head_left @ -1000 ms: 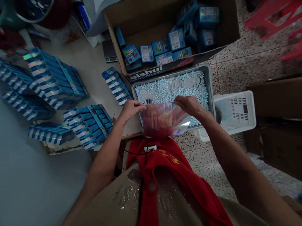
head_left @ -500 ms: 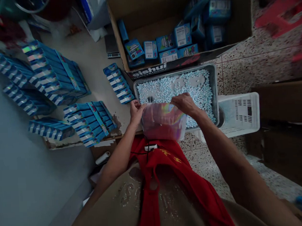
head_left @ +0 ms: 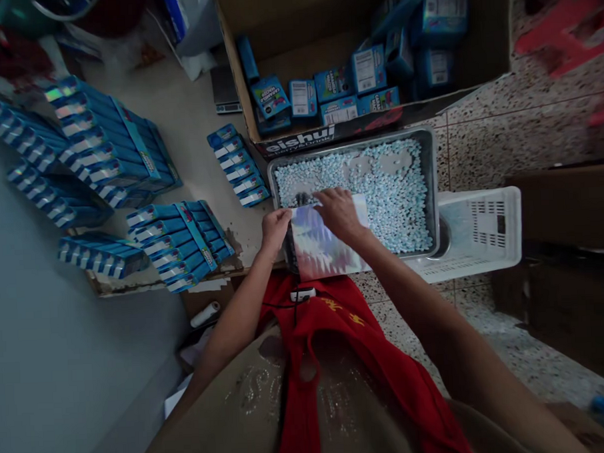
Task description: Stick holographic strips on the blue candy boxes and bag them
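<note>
A shiny iridescent bag (head_left: 328, 249) hangs in front of my body, over the near edge of a metal tray (head_left: 434, 180). My left hand (head_left: 276, 229) pinches its upper left corner. At the upper edge, my right hand (head_left: 340, 215) has its fingers bent over the bag, thumb and forefinger close together; the fingertips are partly unclear. Behind the bag, the tray holds a layer of small pale blue and white candies (head_left: 395, 196). A dark object (head_left: 303, 198) lies among the candies beside my fingers, too unclear to name.
Beyond the tray stands a large cardboard box (head_left: 294, 40) with loose blue cartons (head_left: 330, 85) inside. Stacked blue cartons (head_left: 112, 138) cover the table at left, with a short row (head_left: 236, 166) beside the tray. A white plastic basket (head_left: 484, 262) sits at right.
My right hand has moved left along the bag's upper edge, closer to my left hand. The bag now shows a flatter, silvery face instead of the pinkish, see-through one. My left hand has barely moved.
</note>
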The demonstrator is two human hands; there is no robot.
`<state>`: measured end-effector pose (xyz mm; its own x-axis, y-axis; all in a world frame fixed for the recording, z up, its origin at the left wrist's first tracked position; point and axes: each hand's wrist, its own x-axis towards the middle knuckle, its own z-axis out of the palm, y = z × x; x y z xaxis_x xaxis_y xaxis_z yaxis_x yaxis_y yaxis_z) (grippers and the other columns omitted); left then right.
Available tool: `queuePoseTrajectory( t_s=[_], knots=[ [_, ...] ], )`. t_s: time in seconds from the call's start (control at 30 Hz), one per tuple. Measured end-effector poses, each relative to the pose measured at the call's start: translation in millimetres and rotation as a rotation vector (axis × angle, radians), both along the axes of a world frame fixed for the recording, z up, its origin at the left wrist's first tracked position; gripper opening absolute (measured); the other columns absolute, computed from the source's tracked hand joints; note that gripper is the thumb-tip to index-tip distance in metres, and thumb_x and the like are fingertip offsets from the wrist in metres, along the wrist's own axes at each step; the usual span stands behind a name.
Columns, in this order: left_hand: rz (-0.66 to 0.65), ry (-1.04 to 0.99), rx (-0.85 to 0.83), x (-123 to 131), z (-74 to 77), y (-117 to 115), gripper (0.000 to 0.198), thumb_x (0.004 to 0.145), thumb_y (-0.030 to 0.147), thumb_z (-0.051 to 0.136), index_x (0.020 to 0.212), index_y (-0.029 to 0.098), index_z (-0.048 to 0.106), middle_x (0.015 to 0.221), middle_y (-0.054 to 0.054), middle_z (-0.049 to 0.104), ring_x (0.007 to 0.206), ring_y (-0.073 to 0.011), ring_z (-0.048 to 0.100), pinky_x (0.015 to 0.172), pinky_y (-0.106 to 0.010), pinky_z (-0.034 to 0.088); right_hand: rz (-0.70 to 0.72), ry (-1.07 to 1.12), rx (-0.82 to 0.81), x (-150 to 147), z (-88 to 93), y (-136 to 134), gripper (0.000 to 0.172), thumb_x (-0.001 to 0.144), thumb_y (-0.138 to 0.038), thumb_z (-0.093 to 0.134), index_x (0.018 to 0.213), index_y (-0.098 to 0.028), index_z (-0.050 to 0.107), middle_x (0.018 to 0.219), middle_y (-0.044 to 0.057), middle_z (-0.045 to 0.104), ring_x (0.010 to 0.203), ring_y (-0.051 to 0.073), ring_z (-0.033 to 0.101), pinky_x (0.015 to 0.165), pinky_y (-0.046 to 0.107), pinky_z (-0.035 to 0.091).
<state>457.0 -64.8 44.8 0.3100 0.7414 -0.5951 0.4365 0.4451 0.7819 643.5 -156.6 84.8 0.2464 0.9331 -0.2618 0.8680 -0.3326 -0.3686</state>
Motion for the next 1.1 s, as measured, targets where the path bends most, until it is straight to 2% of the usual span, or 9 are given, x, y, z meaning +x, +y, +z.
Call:
queuePoseTrajectory(
  t_s=[0.1, 0.2, 0.3, 0.5, 0.73, 0.83, 0.93, 1.03, 1.1],
  knots=[
    [-0.04, 0.026, 0.061, 0.1, -2.6, 3.5, 0.024, 0.084, 0.039, 0.071, 0.089, 0.018, 0.082, 0.083, -0.004, 0.079, 0.081, -0.0221, 0.071, 0.073, -0.029, 0.054, 0.054, 0.076, -0.007, -36.4, -3.5, 10.0, 0.048, 0.108, -0.033, 0.044, 0.152, -0.02, 0.056, 0.143, 0.017, 0.064, 0.122, 0.036, 0.054, 0.099, 0.046, 0.039],
    [-0.07, 0.084, 0.13, -0.2, -2.0, 5.0, 0.023, 0.087, 0.033, 0.067, 0.091, 0.018, 0.083, 0.085, -0.005, 0.079, 0.081, -0.0223, 0.071, 0.072, -0.029, 0.052, 0.054, 0.11, -0.029, -57.1, -10.1, 12.7, 0.048, 0.109, -0.032, 0.04, 0.152, -0.019, 0.056, 0.146, 0.017, 0.062, 0.124, 0.035, 0.055, 0.1, 0.044, 0.04],
    [-0.093, 0.134, 0.187, 0.1, -0.3, 3.7, 0.023, 0.09, 0.03, 0.064, 0.091, 0.017, 0.083, 0.087, -0.006, 0.08, 0.08, -0.0217, 0.07, 0.071, -0.029, 0.05, 0.037, 0.14, -0.006, -66.1, -17.0, 10.1, 0.048, 0.109, -0.031, 0.04, 0.151, -0.017, 0.058, 0.15, 0.017, 0.061, 0.126, 0.034, 0.056, 0.101, 0.043, 0.041],
    [-0.124, 0.16, 0.148, -0.6, 3.8, -1.5, 0.026, 0.094, 0.031, 0.061, 0.088, 0.017, 0.082, 0.085, -0.005, 0.079, 0.078, -0.0189, 0.069, 0.069, -0.026, 0.048, -0.029, 0.138, 0.104, -75.6, -32.4, 1.8, 0.043, 0.105, -0.024, 0.051, 0.145, -0.015, 0.062, 0.145, 0.018, 0.065, 0.122, 0.033, 0.06, 0.102, 0.044, 0.045],
    [0.006, 0.138, 0.036, -2.8, 10.4, 1.6, 0.022, 0.087, 0.035, 0.071, 0.075, 0.018, 0.078, 0.077, -0.004, 0.076, 0.078, -0.0195, 0.07, 0.07, -0.025, 0.051, 0.017, 0.117, 0.143, -80.3, -39.4, 0.3, 0.045, 0.103, -0.02, 0.05, 0.146, -0.016, 0.061, 0.149, 0.019, 0.062, 0.117, 0.034, 0.061, 0.099, 0.048, 0.049],
    [0.137, 0.076, -0.113, -2.7, 13.8, 4.8, 0.019, 0.083, 0.035, 0.073, 0.077, 0.018, 0.077, 0.076, -0.004, 0.075, 0.076, -0.019, 0.07, 0.068, -0.025, 0.052, 0.082, 0.122, 0.128, -80.9, -39.2, -2.8, 0.049, 0.102, -0.012, 0.045, 0.149, -0.016, 0.058, 0.157, 0.021, 0.054, 0.123, 0.034, 0.059, 0.102, 0.049, 0.049],
    [0.26, 0.027, -0.303, -3.6, 15.8, 10.1, 0.014, 0.077, 0.03, 0.076, 0.081, 0.016, 0.076, 0.074, -0.004, 0.074, 0.07, -0.0172, 0.068, 0.067, -0.026, 0.054, 0.089, 0.163, 0.147, -82.5, -38.6, -8.5, 0.043, 0.101, -0.01, 0.045, 0.138, -0.016, 0.066, 0.157, 0.021, 0.053, 0.126, 0.032, 0.058, 0.105, 0.048, 0.05],
    [0.287, 0.021, -0.357, -4.3, 14.1, 14.6, 0.013, 0.074, 0.028, 0.077, 0.078, 0.016, 0.073, 0.071, -0.004, 0.073, 0.064, -0.0163, 0.066, 0.067, -0.028, 0.054, 0.042, 0.2, 0.219, -85.0, -30.6, -18.0, 0.026, 0.103, -0.02, 0.053, 0.119, -0.016, 0.073, 0.146, 0.021, 0.061, 0.121, 0.03, 0.061, 0.102, 0.044, 0.052],
    [0.295, 0.035, -0.331, -4.6, 11.2, 15.0, 0.011, 0.075, 0.027, 0.076, 0.075, 0.016, 0.073, 0.068, -0.003, 0.071, 0.064, -0.0163, 0.066, 0.067, -0.028, 0.053, 0.06, 0.224, 0.248, -87.6, -15.8, -26.4, 0.02, 0.103, -0.024, 0.056, 0.102, -0.018, 0.075, 0.12, 0.017, 0.073, 0.106, 0.028, 0.064, 0.094, 0.041, 0.054]
  ],
)
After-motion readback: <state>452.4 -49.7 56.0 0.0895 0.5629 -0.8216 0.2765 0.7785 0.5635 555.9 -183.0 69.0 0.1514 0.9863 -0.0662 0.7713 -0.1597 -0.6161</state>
